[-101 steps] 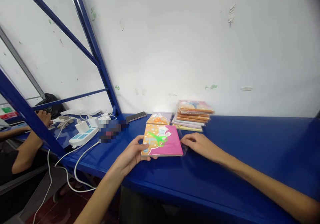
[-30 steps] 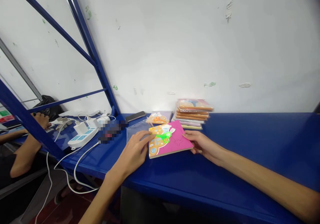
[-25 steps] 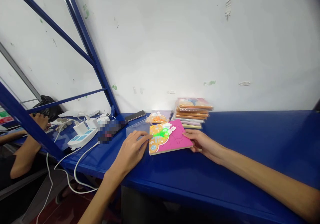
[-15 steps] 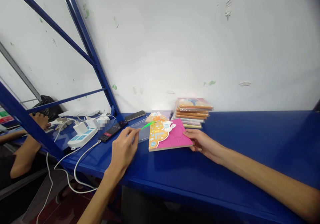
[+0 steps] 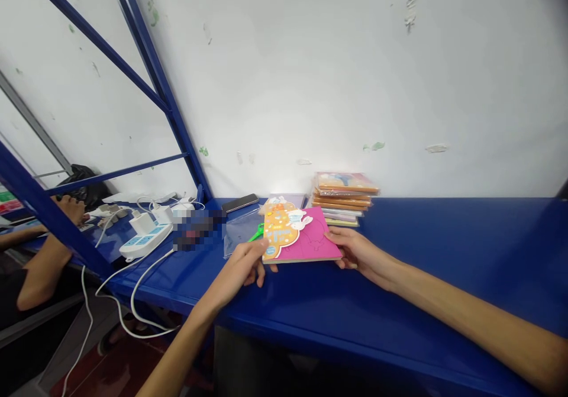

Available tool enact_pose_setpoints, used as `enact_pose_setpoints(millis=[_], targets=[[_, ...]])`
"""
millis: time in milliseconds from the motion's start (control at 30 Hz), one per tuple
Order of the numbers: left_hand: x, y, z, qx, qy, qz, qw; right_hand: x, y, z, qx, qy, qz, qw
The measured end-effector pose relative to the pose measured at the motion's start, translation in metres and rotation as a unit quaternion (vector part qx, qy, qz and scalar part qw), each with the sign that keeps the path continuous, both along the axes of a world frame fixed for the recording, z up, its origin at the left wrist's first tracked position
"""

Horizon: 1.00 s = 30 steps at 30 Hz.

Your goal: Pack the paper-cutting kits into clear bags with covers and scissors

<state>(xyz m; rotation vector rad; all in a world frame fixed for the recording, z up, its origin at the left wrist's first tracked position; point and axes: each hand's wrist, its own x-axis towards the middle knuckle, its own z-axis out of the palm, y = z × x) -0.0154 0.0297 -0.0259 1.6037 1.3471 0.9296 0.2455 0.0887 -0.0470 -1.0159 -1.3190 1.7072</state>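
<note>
A square pink book (image 5: 313,240) with an orange, rabbit-decorated panel on its cover is held slightly tilted above the blue table. My right hand (image 5: 355,249) pinches its right edge, thumb on top and fingers beneath. At the lower left corner, my left hand (image 5: 246,267) has its thumb on the cover and fingers curling underneath. A bright green slim object (image 5: 257,232), its kind unclear, lies just left of the book, partly hidden by it. Under that is a clear plastic sleeve (image 5: 235,234). Behind the book, another rabbit-printed item (image 5: 276,200) shows in part.
Plastic-wrapped books form a stack (image 5: 344,193) against the wall. A phone (image 5: 240,203) and a blurred-out device (image 5: 197,229) lie left, beside a white power strip (image 5: 146,242) with trailing cables. A blue metal frame (image 5: 177,122) separates off another person's arms (image 5: 48,261).
My left hand has let go of the green object, leaving it beside the book, and moved right and down to take the book's left corner. The right hand keeps its hold.
</note>
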Motion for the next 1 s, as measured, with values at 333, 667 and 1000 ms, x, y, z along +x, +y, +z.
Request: enact_pose_setpoints(millis=[333,667,1000], targets=[[0.011,-0.019,0.019,-0.004,-0.038,0.032,0.999,-0.002,-0.006,0.002,0.042,-0.031,0.042,0.998],[0.0,-0.028,0.032,0.028,-0.043,0.048,0.998,-0.003,-0.009,0.009,0.016,-0.03,0.015,0.999],[-0.004,-0.026,0.029,0.024,-0.051,0.063,0.996,0.0,-0.008,0.006,0.035,0.008,-0.007,0.999]])
